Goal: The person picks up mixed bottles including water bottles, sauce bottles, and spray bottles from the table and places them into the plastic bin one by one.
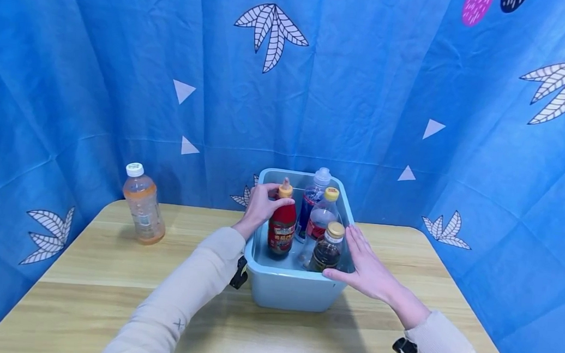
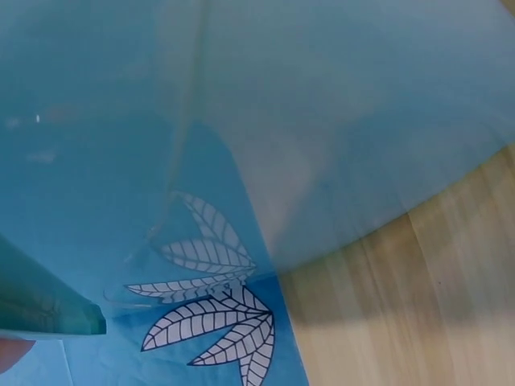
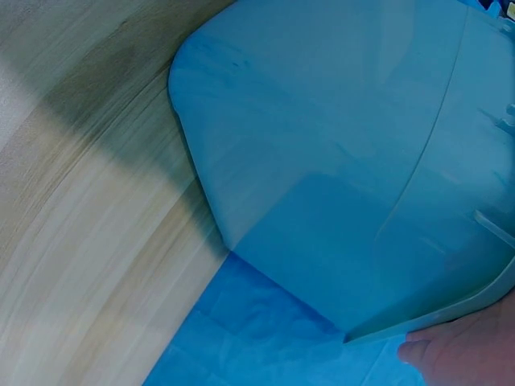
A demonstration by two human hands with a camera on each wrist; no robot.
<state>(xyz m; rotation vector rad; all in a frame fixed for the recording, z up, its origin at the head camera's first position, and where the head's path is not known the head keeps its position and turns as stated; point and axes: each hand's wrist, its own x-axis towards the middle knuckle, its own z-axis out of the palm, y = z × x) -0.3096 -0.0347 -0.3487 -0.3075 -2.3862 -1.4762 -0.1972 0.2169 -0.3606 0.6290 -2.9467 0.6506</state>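
My left hand [image 1: 262, 205] pinches a red sauce bottle [image 1: 281, 228] near its yellow cap, thumb and fingers on either side. The bottle stands upright inside a light blue plastic bin [image 1: 291, 289], towards its left side. My right hand [image 1: 367, 267] rests on the bin's right front corner, fingers extended along the rim and thumb at the front edge. Beside the red bottle in the bin are a blue bottle [image 1: 308, 200], a clear bottle with a yellow cap [image 1: 325, 215] and a dark bottle with a gold cap [image 1: 326, 253]. Both wrist views mostly show the bin's outer walls [image 2: 362, 145] [image 3: 322, 145].
At the left of the wooden table [image 1: 107, 284] stands a clear bottle with a white cap and orange bands [image 1: 144, 210]. A blue patterned curtain [image 1: 347, 93] hangs behind the table and along both sides.
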